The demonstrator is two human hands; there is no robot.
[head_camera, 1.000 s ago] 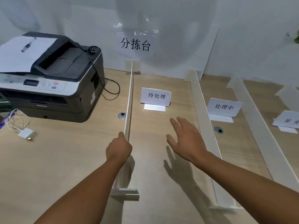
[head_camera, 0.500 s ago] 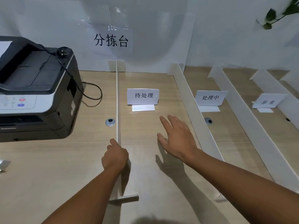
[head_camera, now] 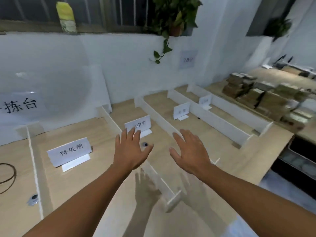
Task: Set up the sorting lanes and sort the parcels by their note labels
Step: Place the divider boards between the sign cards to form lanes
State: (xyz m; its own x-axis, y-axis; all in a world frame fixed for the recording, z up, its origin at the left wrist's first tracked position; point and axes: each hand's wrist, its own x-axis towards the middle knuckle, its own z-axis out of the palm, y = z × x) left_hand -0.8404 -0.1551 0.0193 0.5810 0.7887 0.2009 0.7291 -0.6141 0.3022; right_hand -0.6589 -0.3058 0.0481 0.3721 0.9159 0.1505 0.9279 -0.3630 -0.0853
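Note:
Several white divider boards split the wooden table (head_camera: pixel 266 151) into lanes. My left hand (head_camera: pixel 130 149) hovers open, fingers spread, above the second divider (head_camera: pixel 160 182). My right hand (head_camera: pixel 189 151) is open too, raised over the third divider (head_camera: pixel 162 120). Neither hand holds anything. Standing label cards mark the lanes: the first card (head_camera: pixel 70 152) at the left, the second card (head_camera: pixel 139 125) just beyond my left fingers, a third card (head_camera: pixel 181 110) and a fourth card (head_camera: pixel 205 100) farther right. A stack of brown parcels (head_camera: pixel 259 96) lies on the table at the far right.
The leftmost divider (head_camera: pixel 34 168) runs down the left side, with a cable (head_camera: pixel 10 178) beyond it. A sign on clear sheet (head_camera: pixel 20 105) leans on the white wall. A hanging plant (head_camera: pixel 171 19) sits on the sill. The table's right edge drops to dark shelves (head_camera: pixel 299 161).
The view has swung right, the printer has left the frame and the parcels have come in. My left hand let go of the leftmost divider and both hands now hover open farther right.

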